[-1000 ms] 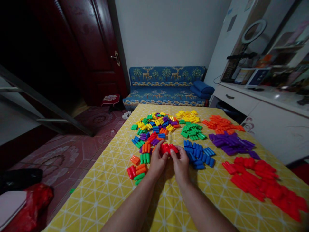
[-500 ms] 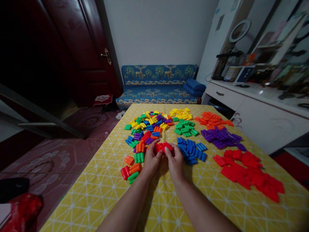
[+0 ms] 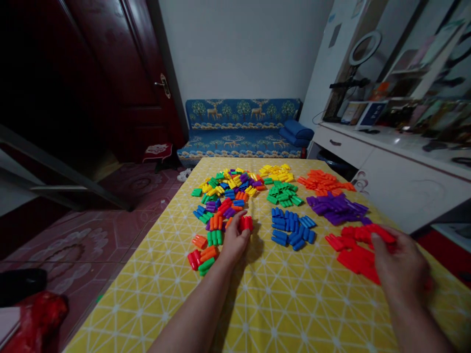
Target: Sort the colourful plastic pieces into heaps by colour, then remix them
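My left hand (image 3: 235, 239) is closed around a red plastic building block (image 3: 246, 223) with rounded ridges, just above the table beside the mixed pile (image 3: 230, 182). On the right, my right hand (image 3: 403, 262) pinches another red block (image 3: 384, 233) between thumb and fingers, over the red pile (image 3: 353, 257) and hiding part of it. Between the hands lie the blue blocks (image 3: 292, 226). Loose orange, green and red blocks (image 3: 195, 260) sit to the left of my left hand.
Farther back are sorted heaps of green (image 3: 283, 193), yellow (image 3: 276, 172), orange (image 3: 324, 182) and purple blocks (image 3: 336, 208). A yellow patterned cloth (image 3: 279, 304) covers the table. Beyond stand a blue sofa (image 3: 239, 142) and, at right, a white cabinet (image 3: 397, 174).
My right hand has left my left hand and moved far right to the red pile with a red block. The left hand stays nearly in place, still holding red.
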The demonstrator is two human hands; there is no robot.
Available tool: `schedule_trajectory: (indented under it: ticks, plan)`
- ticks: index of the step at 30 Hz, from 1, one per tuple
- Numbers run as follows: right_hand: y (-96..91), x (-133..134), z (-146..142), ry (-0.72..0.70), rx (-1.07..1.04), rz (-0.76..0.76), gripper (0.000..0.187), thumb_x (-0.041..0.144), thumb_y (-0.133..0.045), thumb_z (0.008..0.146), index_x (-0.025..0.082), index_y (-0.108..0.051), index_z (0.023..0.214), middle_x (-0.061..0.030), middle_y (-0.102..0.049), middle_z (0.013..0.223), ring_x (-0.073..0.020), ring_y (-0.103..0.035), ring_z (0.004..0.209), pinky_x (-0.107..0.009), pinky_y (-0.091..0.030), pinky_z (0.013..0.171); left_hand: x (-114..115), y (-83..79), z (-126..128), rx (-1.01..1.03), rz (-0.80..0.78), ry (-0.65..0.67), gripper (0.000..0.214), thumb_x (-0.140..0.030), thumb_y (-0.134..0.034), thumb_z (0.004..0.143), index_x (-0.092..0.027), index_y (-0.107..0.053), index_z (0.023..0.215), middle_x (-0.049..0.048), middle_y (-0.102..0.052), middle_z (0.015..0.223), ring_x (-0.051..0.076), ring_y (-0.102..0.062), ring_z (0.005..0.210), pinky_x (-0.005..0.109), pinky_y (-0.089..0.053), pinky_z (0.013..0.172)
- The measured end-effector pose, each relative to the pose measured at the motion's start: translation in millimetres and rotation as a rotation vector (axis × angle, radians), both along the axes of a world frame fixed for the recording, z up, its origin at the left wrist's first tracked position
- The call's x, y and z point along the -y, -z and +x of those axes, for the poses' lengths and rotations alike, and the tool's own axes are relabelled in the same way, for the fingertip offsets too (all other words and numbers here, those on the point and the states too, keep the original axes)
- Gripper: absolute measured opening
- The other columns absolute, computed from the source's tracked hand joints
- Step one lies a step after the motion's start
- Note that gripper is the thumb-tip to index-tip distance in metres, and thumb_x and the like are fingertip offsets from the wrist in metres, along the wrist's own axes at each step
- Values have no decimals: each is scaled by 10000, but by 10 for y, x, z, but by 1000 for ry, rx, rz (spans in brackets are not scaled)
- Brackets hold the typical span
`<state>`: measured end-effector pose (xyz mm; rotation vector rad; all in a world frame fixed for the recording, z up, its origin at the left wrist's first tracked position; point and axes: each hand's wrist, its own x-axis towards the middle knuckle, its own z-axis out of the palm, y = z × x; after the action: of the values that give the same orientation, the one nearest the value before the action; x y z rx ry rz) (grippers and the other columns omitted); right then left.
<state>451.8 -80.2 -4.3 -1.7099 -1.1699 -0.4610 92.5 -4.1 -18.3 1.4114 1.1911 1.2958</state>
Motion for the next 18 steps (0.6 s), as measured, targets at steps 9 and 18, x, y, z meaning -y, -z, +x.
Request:
schedule_trajectory:
  ticks: [9, 18]
  plan:
    - [-167, -61, -814, -245, 133, 35, 257, 267, -513, 846, 204, -680, 1032, -140, -682, 1094, -315, -619, 1061, -516, -451, 970, 89, -124, 22, 277, -130, 150, 588, -204, -591, 709, -204, -542, 1295, 49, -623, 990, 184, -643, 817, 305, -525, 736]
    - [-54, -80, -2217, -851, 107, -305, 647, 1, -467, 721, 323, -604, 1266, -33, -566, 1339, -225, -539, 1234, -405, -487, 1031, 236, -189, 20, 291, -75, 419, 715, -410, -756, 732, -199, -473, 1354, 39, -620, 904, 140, -618, 744, 232, -480, 657]
